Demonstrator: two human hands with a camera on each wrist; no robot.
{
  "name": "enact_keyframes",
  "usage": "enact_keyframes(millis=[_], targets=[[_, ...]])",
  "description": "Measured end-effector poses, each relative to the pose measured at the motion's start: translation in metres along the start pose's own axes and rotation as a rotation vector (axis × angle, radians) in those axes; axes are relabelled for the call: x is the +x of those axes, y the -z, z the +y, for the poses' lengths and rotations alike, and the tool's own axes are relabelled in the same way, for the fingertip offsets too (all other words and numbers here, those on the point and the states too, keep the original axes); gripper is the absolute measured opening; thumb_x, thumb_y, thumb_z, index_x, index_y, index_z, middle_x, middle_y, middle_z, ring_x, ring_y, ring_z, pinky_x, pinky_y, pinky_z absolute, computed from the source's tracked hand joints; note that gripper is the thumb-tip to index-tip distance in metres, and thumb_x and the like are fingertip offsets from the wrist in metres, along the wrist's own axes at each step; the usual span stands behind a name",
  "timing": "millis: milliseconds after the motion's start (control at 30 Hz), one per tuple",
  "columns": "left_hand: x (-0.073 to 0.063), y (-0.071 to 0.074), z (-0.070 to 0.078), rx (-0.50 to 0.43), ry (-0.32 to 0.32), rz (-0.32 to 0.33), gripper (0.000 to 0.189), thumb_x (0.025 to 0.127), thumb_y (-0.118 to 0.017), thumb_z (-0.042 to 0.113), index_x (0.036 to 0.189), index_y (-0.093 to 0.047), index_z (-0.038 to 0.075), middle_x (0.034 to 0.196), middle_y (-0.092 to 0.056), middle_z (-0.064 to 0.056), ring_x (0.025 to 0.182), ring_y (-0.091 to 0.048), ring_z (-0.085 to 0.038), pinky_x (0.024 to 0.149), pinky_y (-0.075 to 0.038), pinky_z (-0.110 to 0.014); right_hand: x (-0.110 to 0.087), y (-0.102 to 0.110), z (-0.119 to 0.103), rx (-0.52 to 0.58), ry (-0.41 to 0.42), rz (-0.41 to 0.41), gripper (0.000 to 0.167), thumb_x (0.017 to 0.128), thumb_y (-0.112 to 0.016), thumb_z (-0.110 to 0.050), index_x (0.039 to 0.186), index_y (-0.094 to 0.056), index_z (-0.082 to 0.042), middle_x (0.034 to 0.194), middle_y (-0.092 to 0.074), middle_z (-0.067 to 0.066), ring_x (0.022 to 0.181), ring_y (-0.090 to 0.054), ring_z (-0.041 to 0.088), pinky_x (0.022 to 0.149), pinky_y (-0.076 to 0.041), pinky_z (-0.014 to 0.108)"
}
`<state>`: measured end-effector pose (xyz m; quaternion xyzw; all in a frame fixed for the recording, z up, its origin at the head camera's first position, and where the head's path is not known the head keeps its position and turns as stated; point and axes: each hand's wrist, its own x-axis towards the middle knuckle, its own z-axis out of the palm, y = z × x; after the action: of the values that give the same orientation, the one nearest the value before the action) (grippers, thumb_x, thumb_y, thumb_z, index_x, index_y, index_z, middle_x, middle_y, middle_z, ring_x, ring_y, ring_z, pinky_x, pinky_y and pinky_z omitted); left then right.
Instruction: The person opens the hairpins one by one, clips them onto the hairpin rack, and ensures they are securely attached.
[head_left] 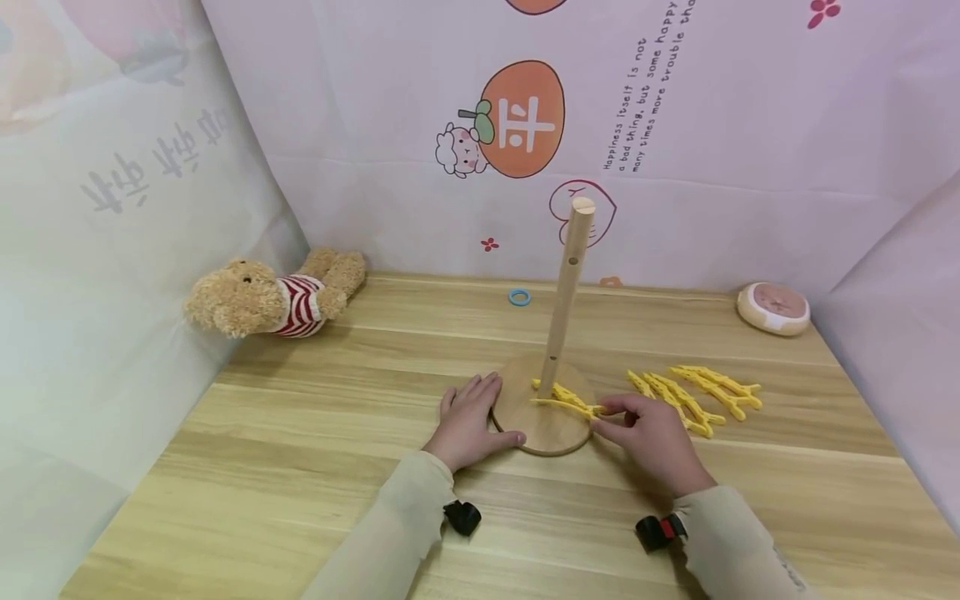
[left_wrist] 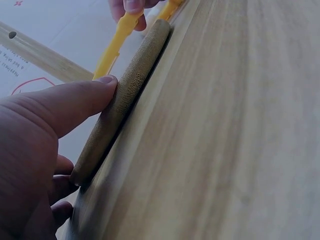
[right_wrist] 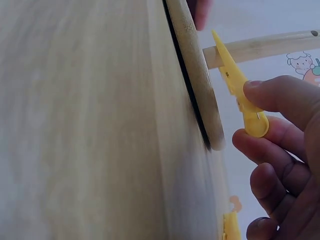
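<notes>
A wooden stand has a round base point(head_left: 513, 408) and an upright post point(head_left: 564, 308) with small holes. My left hand point(head_left: 468, 425) holds the base at its left side, the thumb over the near rim and the fingers along the edge. In my right hand point(head_left: 652, 437), thumb and fingers pinch the handle end of a yellow plastic clip point(right_wrist: 235, 82). Its two prongs point left, low over the base, and overlap the foot of the post in the head view. More yellow clips point(head_left: 678, 404) lie just right of this hand.
A blue ring point(head_left: 519, 297) lies behind the stand. The teddy bear point(head_left: 300, 304) in a striped top lies at the back left, and a rounded white-and-pink object point(head_left: 774, 308) sits at the back right. Printed cloth point(head_left: 360, 125) hangs behind the table.
</notes>
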<state>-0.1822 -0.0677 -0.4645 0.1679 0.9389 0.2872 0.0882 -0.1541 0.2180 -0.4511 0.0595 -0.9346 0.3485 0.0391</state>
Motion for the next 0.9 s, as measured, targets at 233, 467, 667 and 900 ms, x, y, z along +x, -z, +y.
enact_keyframes(millis=[233,467,667,900], targets=[[0.0014,-0.0002,0.0023,0.006,-0.007,-0.001,0.098,0.084,-0.075,0.057,0.157,-0.033,0.009,0.165,-0.026,-0.004,0.153,-0.016,-0.027,0.120,-0.002,-0.057,0.0008,0.0000,0.0019,0.012,0.002,0.002,0.032,0.086,-0.081,-0.029,0.111,-0.076,-0.010,0.094,-0.072,0.001,0.075,-0.057,0.016,0.064,-0.047,0.029],[-0.0001,-0.0001,0.0015,-0.005,-0.001,-0.011,0.098,0.084,-0.075,0.057,0.157,-0.032,0.009,0.165,-0.026,-0.004,0.153,-0.016,-0.028,0.119,-0.001,-0.057,-0.0006,-0.0017,0.0025,0.030,0.005,-0.005,0.034,0.086,-0.081,-0.028,0.113,-0.076,-0.010,0.100,-0.074,0.001,0.081,-0.062,0.015,0.070,-0.050,0.033],[-0.0006,-0.0002,0.0015,0.003,0.003,-0.012,0.098,0.084,-0.074,0.057,0.158,-0.031,0.009,0.165,-0.025,-0.004,0.153,-0.015,-0.028,0.119,-0.001,-0.058,-0.0013,-0.0026,0.0024,0.042,0.008,-0.002,0.034,0.086,-0.081,-0.029,0.114,-0.075,-0.011,0.100,-0.074,0.001,0.083,-0.063,0.015,0.071,-0.051,0.033],[0.0001,-0.0002,0.0006,0.005,-0.001,-0.012,0.098,0.084,-0.074,0.058,0.158,-0.031,0.009,0.165,-0.025,-0.004,0.153,-0.015,-0.028,0.119,-0.001,-0.058,-0.0012,-0.0046,0.0007,0.053,0.016,0.024,0.034,0.085,-0.082,-0.030,0.111,-0.077,-0.009,0.100,-0.075,0.003,0.082,-0.063,0.014,0.069,-0.051,0.032]])
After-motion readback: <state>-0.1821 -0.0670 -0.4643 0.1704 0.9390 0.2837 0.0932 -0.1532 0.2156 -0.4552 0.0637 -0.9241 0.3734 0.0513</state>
